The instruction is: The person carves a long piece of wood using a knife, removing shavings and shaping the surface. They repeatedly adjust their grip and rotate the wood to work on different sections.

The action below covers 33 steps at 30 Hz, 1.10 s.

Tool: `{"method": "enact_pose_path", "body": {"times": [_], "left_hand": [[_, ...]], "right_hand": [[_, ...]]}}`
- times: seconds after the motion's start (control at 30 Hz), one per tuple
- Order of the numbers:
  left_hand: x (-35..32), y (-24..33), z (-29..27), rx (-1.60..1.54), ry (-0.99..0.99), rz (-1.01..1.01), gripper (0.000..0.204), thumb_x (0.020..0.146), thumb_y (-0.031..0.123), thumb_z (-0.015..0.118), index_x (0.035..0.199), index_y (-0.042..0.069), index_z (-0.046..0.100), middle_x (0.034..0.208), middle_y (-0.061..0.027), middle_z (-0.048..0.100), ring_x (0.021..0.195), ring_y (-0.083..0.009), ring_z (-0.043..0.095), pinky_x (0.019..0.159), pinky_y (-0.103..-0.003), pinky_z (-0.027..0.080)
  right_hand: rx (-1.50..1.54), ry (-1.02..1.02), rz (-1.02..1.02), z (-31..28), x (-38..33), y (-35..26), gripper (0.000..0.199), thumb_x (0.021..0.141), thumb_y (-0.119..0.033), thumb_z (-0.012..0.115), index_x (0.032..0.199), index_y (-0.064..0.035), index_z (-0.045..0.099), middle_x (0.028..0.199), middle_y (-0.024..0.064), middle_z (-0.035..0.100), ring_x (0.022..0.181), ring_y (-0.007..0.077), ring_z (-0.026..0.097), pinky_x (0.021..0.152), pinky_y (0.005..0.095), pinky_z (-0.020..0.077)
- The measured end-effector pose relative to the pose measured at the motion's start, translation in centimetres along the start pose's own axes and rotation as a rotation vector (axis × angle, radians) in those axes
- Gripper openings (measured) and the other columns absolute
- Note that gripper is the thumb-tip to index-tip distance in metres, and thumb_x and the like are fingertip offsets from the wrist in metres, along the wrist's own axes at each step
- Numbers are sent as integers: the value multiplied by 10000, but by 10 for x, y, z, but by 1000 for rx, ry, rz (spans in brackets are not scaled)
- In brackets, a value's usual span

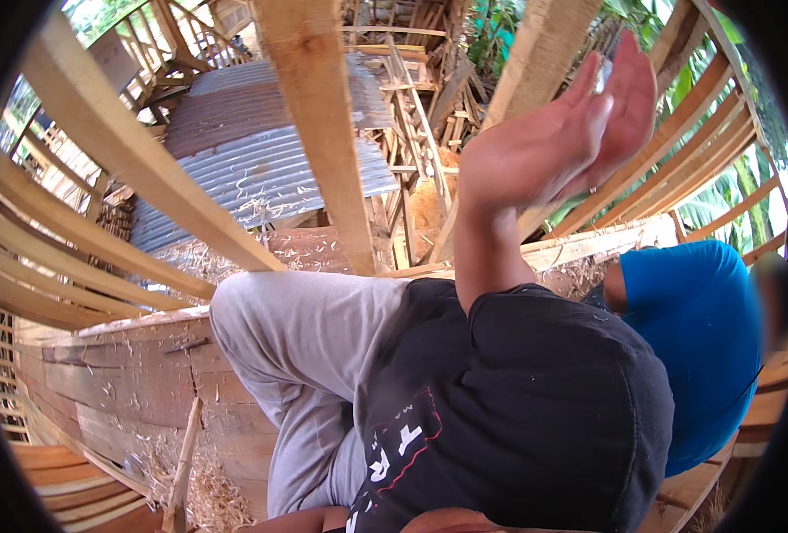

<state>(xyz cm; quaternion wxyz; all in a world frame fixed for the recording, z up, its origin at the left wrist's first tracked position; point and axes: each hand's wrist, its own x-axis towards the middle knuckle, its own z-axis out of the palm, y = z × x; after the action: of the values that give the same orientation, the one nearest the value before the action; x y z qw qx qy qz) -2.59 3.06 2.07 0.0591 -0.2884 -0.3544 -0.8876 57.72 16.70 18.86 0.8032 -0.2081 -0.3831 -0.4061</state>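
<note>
Rising from the dark sleeve of a black T-shirt, the right hand (558,133) is lifted high in the upper right of the view, its fingers (629,84) stretched out straight and pressed together, the palm flat and turned sideways. It is fully open and grips nothing; motion blur softens its edges, so I cannot tell whether the fingertips brush anything. Directly behind it stands a slanted wooden post (540,49), pale and rough-sawn, which runs from the top edge down past the wrist; the hand overlaps this post in the picture, and whether it touches the wood cannot be told. A second, broader wooden beam (323,133) stands well to the left of the hand, crossing in front of a corrugated metal roof (260,160) dusted with shavings. Curved wooden ribs (696,151) fan out to the right of the hand, and more ribs (47,240) sweep along the left rim of the view. Below the raised arm, a knee in grey trousers (296,338) bends over weathered hull planks (136,382), with wood shavings (207,489) heaped at their foot. Another person in a blue shirt (696,329) crouches at the lower right, apart from the raised hand. The left hand is out of sight.
</note>
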Motion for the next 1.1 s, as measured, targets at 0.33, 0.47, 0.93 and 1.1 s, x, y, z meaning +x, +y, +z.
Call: {"method": "enact_pose_path", "body": {"times": [0.33, 0.47, 0.93, 1.1], "left_hand": [[9, 23, -19, -131, -90, -100, 641, 775, 740, 488, 808, 99, 487, 650, -32, 384, 594, -164, 385, 673, -359, 348], [6, 28, -12, -105, -76, -83, 608, 784, 732, 483, 776, 124, 477, 610, -14, 359, 559, -149, 360, 651, -341, 326], [4, 13, 3, -48, -197, -63, 647, 833, 728, 410, 857, 87, 490, 638, -54, 418, 548, -174, 406, 609, -360, 351], [2, 2, 10, 2, -213, -64, 639, 847, 705, 410, 861, 70, 481, 637, -60, 420, 533, -185, 419, 623, -360, 371]], "right_hand": [[794, -1736, 810, 146, -289, -209, 198, 829, -165, 604, 874, 24, 643, 740, 164, 654, 705, 251, 651, 671, 337, 520], [759, -2343, 27, 152, -448, -259, 150, 755, -98, 596, 817, 22, 662, 818, 182, 683, 804, 312, 679, 697, 387, 537], [-98, -2424, 298, 127, -647, -264, 238, 892, -136, 524, 1037, 4, 652, 1161, 223, 609, 1099, 344, 601, 854, 421, 518], [474, -2392, 9, 140, -621, -268, 244, 886, -119, 514, 1011, 50, 639, 1035, 249, 642, 983, 412, 622, 842, 444, 513]]}}
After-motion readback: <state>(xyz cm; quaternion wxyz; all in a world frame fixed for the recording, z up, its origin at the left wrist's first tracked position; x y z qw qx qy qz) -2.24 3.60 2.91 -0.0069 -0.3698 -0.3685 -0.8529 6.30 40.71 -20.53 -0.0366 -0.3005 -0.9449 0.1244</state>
